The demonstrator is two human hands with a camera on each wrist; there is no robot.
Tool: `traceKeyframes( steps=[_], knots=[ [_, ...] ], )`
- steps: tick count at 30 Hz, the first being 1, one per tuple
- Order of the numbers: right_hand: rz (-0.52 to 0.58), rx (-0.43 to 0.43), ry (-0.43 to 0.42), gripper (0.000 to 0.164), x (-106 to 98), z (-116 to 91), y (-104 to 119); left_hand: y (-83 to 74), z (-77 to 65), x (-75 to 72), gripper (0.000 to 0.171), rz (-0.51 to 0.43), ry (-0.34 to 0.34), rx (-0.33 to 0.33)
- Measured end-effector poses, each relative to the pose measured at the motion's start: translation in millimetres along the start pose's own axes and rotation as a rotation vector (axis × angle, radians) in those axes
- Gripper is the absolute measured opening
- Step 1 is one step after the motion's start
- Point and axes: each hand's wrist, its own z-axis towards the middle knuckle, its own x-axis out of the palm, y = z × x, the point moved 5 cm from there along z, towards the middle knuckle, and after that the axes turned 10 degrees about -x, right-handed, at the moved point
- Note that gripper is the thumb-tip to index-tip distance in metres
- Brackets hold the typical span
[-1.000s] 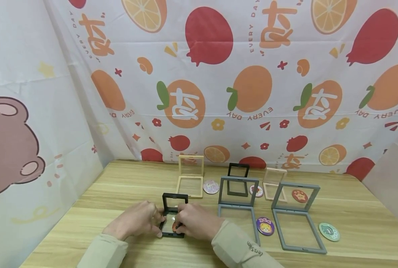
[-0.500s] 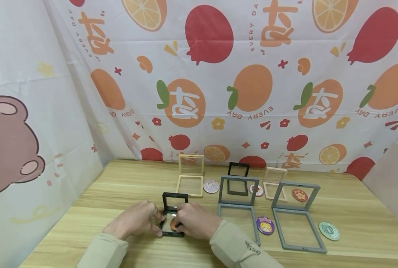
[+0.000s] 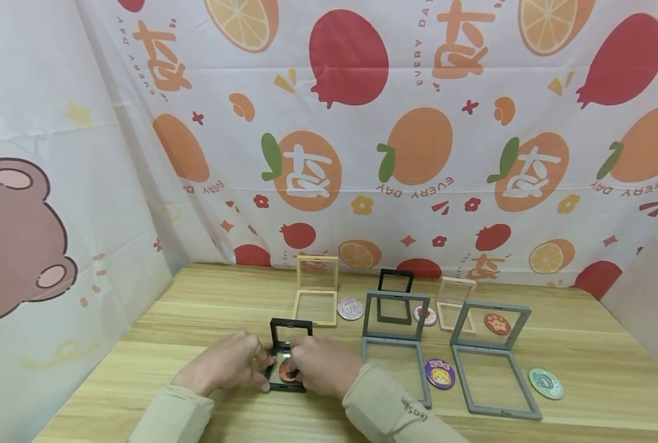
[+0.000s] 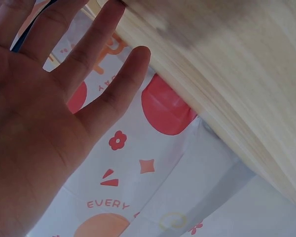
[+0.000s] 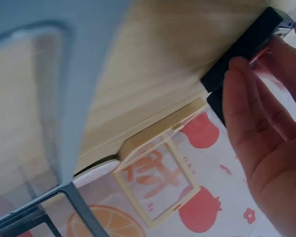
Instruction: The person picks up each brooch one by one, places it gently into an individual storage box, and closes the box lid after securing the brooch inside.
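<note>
The right hand (image 3: 323, 366) is drawn in to a pinch, its fingers bent down onto an orange badge (image 3: 285, 371) inside the lower half of a small black frame (image 3: 287, 388). The right wrist view shows a red edge of the badge between the fingers, with others lying close along the frame's dark side. This grip covers the badge's 3 o'clock part, and how firmly it squeezes cannot be told.

The left hand (image 3: 228, 363) sits at the frame's 9 o'clock side, thumb at the 8 o'clock corner and a finger near 10 o'clock. Its own wrist view shows the fingers fanned apart and nearly straight; whether that grip presses hard on the edge cannot be told.

The black frame rests on the desk (image 3: 207, 295), its upper half raised at 12 o'clock. A yellow frame (image 3: 316, 291) stands open at 1 o'clock from it, a lilac badge (image 3: 350, 309) just beside that one. A large grey frame (image 3: 391, 339) is at 3 o'clock, beyond the right hand.
</note>
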Motion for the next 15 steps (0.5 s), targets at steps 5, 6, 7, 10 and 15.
traceKeyframes(
  steps=[5, 6, 7, 10, 15],
  knots=[
    [-0.083, 0.044, -0.01, 0.01, 0.3, 4.1, 3.7, -1.0, -0.5, -1.6, 0.033, 0.011, -0.016, 0.021],
    [-0.092, 0.052, -0.011, 0.01, 0.6, 4.8, 4.2, -1.0, -0.6, -1.7, 0.033, 0.015, -0.019, 0.024],
    [-0.102, 0.06, -0.008, 0.01, 0.7, 5.3, 4.8, -0.9, -0.8, -1.8, 0.033, 0.017, -0.022, 0.024],
    [-0.118, 0.079, 0.032, 0.007, 1.5, 5.7, 6.4, -0.7, -0.8, -1.1, 0.033, 0.02, -0.022, 0.021],
    [-0.126, 0.079, 0.156, 0.006, 2.5, 2.7, 8.8, -0.7, -0.5, -0.3, 0.033, 0.016, -0.022, 0.011]
  ],
)
